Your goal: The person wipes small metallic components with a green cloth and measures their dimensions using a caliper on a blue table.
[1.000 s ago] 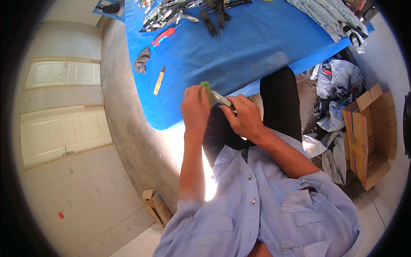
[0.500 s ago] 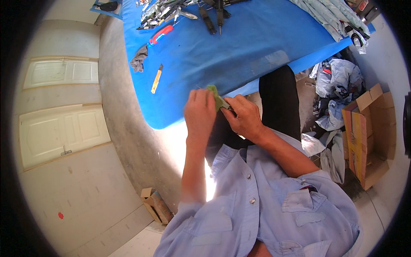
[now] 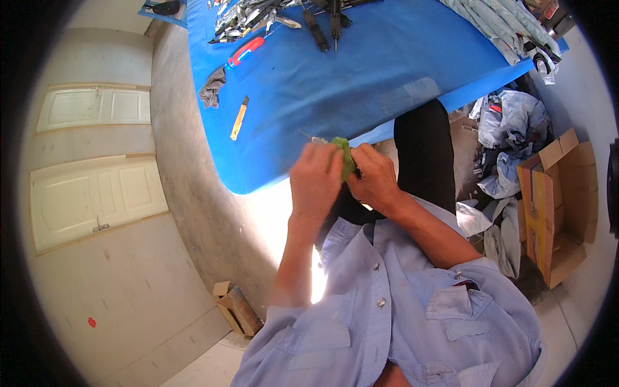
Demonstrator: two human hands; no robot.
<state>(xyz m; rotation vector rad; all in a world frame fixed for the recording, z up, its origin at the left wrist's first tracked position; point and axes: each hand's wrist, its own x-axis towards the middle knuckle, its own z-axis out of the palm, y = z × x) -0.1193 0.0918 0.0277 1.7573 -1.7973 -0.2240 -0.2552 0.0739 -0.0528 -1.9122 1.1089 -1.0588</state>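
My left hand is closed on a green cloth, its fingers slightly blurred. Close beside it, my right hand is closed, with the cloth against its fingertips. Past the left fingers pokes the pale end of a small metal part, with a thin wire-like line beyond it. The rest of that part is hidden by the cloth and fingers. Both hands are over my lap, just in front of the blue-covered table.
A yellow utility knife, a grey rag and a red-and-blue-handled tool lie on the table. Behind are a pile of metal parts and a black screwdriver-like tool. An open cardboard box stands at right beside crumpled plastic bags.
My left hand has moved right, closer to my right hand. The green cloth has shifted right, and the metal part seen at my right fingers now shows beyond the left ones.
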